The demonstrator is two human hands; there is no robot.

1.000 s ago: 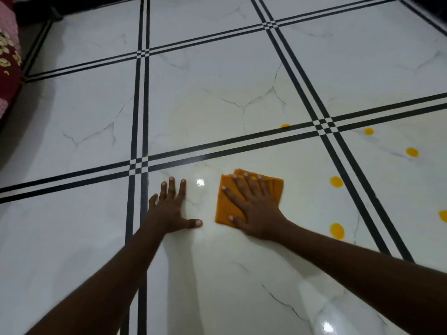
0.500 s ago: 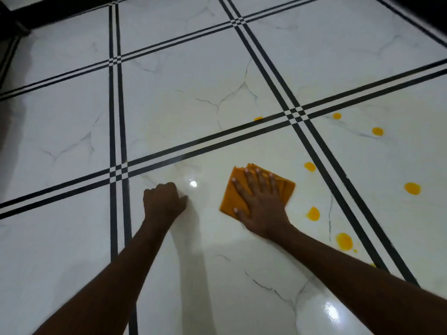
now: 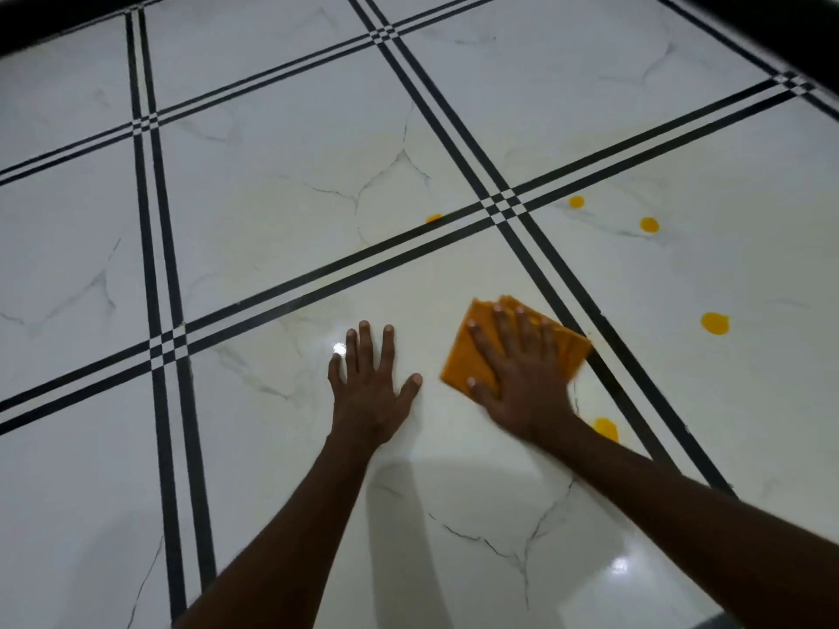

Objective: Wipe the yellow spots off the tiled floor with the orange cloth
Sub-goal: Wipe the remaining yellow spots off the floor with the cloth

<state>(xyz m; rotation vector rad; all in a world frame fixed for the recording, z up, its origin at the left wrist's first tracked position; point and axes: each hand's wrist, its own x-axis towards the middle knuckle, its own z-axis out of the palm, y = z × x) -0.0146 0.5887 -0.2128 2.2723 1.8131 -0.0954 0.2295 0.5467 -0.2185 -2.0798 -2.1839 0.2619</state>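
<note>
Tiled floor (image 3: pixel 281 211) of glossy white marble-look squares, veined in grey and split by paired black lines, fills nearly the whole view. Two bare forearms reach onto it from the bottom edge. The left hand (image 3: pixel 370 392) lies flat on the tile, palm down, fingers spread wide and thumb out to the side, holding nothing. Just beside it, not touching, the right hand (image 3: pixel 522 379) presses flat with fingers splayed on the folded orange cloth (image 3: pixel 467 360), pinning it to the floor rather than gripping it. The cloth sits in the same tile as both hands, its far right corner touching the diagonal pair of black lines (image 3: pixel 604 329) that runs down to the right.

Yellow spots remain. One yellow spot (image 3: pixel 606 429) lies just beside the right wrist, partly hidden by the forearm. A larger round spot (image 3: pixel 714 323) sits across the black lines, well apart from the cloth. Two smaller ones (image 3: pixel 649 225) (image 3: pixel 576 202) lie farther off in that tile, and a small smear (image 3: pixel 433 218) touches the black line beyond the hands.
</note>
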